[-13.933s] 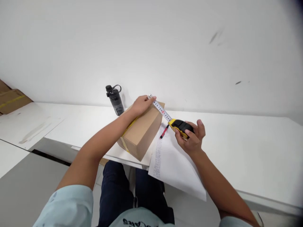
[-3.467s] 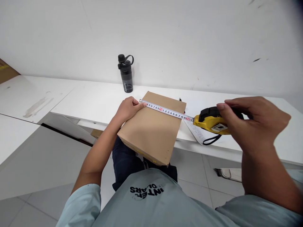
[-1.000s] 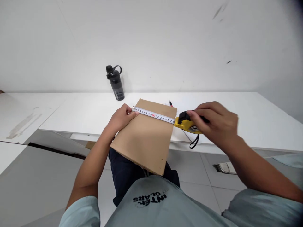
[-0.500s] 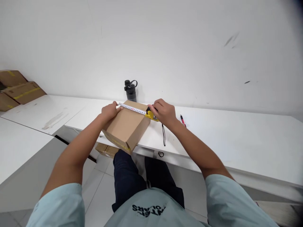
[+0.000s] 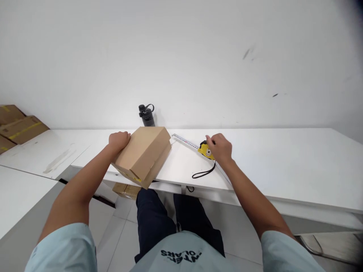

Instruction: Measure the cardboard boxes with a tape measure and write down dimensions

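A brown cardboard box [image 5: 143,156] is tilted at the near edge of the white table [image 5: 269,166]. My left hand [image 5: 119,140] grips its upper left corner, fingers curled on the box. My right hand [image 5: 219,148] is closed on the yellow tape measure [image 5: 206,149], which rests on the table to the right of the box. A short length of tape blade [image 5: 184,140] sticks out toward the box, free of it. The black wrist strap [image 5: 202,173] trails on the table.
A dark water bottle [image 5: 147,115] stands at the wall behind the box. Cardboard boxes [image 5: 17,126] are stacked at far left on a second white table [image 5: 36,155]. Another box [image 5: 126,189] lies on the floor under the table edge. My legs are below.
The tape no longer lies across the box top: its end has come off and the blade is shorter. My right hand moved right with the tape measure. My left hand tipped the box up.
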`<state>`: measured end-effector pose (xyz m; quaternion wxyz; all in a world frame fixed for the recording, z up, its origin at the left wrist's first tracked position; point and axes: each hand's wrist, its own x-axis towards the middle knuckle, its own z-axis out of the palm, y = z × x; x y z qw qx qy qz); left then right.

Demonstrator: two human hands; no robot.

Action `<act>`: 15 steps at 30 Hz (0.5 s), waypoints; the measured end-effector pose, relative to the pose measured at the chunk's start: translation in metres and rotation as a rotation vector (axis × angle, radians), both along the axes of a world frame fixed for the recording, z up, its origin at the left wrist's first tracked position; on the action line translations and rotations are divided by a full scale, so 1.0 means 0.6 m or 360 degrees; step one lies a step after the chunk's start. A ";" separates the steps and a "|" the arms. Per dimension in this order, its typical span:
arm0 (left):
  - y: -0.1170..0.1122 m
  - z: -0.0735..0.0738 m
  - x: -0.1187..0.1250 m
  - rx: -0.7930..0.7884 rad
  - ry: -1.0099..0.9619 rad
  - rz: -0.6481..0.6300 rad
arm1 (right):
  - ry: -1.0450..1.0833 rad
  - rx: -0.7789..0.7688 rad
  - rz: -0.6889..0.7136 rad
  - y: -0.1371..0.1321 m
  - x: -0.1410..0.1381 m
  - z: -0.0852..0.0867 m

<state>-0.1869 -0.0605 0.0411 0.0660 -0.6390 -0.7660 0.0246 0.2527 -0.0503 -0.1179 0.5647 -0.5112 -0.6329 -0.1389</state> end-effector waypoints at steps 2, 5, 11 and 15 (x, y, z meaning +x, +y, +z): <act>-0.003 0.002 0.019 -0.0030 0.0079 -0.0071 | -0.0041 -0.0094 0.0025 0.000 -0.013 -0.018; -0.007 0.009 0.062 -0.0048 0.0195 -0.0162 | -0.0045 -0.0244 0.0083 0.009 -0.038 -0.030; 0.003 0.039 0.235 -0.0043 0.0367 -0.0627 | 0.0098 -0.0570 0.0189 0.038 -0.091 -0.021; 0.018 0.014 0.368 -0.0399 0.0282 -0.1001 | 0.0271 -0.0765 0.0211 0.044 -0.116 -0.013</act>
